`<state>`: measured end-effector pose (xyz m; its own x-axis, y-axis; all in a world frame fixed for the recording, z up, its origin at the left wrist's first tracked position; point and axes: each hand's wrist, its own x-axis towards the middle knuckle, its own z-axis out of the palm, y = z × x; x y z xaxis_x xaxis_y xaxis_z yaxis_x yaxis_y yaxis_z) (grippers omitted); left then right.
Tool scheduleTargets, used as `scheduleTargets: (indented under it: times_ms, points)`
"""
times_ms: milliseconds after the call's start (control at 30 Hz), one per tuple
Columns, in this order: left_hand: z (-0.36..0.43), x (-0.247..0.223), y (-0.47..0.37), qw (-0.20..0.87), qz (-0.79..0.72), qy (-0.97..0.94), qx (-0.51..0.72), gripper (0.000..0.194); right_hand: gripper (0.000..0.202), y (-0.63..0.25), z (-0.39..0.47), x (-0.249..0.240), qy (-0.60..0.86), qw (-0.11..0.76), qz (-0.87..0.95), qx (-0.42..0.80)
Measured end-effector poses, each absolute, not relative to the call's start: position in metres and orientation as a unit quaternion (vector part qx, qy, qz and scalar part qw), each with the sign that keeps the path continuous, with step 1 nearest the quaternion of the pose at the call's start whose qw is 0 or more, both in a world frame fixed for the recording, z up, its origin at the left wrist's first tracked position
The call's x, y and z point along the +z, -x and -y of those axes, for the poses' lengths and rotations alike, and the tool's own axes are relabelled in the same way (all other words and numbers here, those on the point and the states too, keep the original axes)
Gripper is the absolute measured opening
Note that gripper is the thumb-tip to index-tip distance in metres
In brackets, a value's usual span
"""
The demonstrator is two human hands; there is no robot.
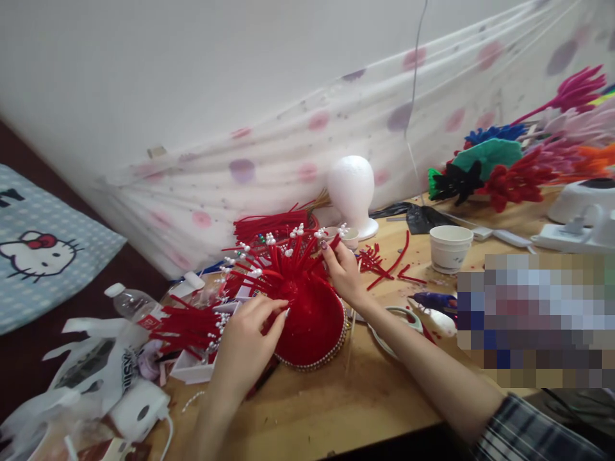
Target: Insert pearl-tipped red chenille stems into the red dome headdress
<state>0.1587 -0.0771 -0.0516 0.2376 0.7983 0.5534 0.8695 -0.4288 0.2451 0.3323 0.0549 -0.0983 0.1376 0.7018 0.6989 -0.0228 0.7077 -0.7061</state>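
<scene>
the right hand (pixel 343 272) pinches a red chenille stem (pixel 335 242) above the pearl-trimmed red cap (pixel 314 326), which sits between both hands; the left hand (pixel 247 336) curls at its left side, grip unclear. one cap, one foam head (pixel 352 192). wooden table (pixel 336 410); polka-dot sheet (pixel 278 150) along the white wall (pixel 168 64).

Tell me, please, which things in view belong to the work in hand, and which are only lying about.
Seemingly in the work:
red headpiece, at the left hand and right hand
bead-tipped red stems
plain red stems behind

Seemingly just lying about:
plastic bottle
white carrier bag
black plastic bag
</scene>
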Motion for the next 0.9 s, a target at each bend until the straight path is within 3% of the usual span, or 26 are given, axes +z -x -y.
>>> scheduleTargets:
  times_ms: [633,900]
  points:
    - [0.054,-0.088,-0.175,0.137,0.505,0.776,-0.352,0.023,0.02,-0.328,-0.057,-0.095,0.312,0.635,0.686,0.169]
    - [0.055,-0.089,-0.175,0.139,0.506,0.774,-0.354,0.024,0.009,-0.333,-0.054,-0.094,0.252,0.579,0.754,0.182]
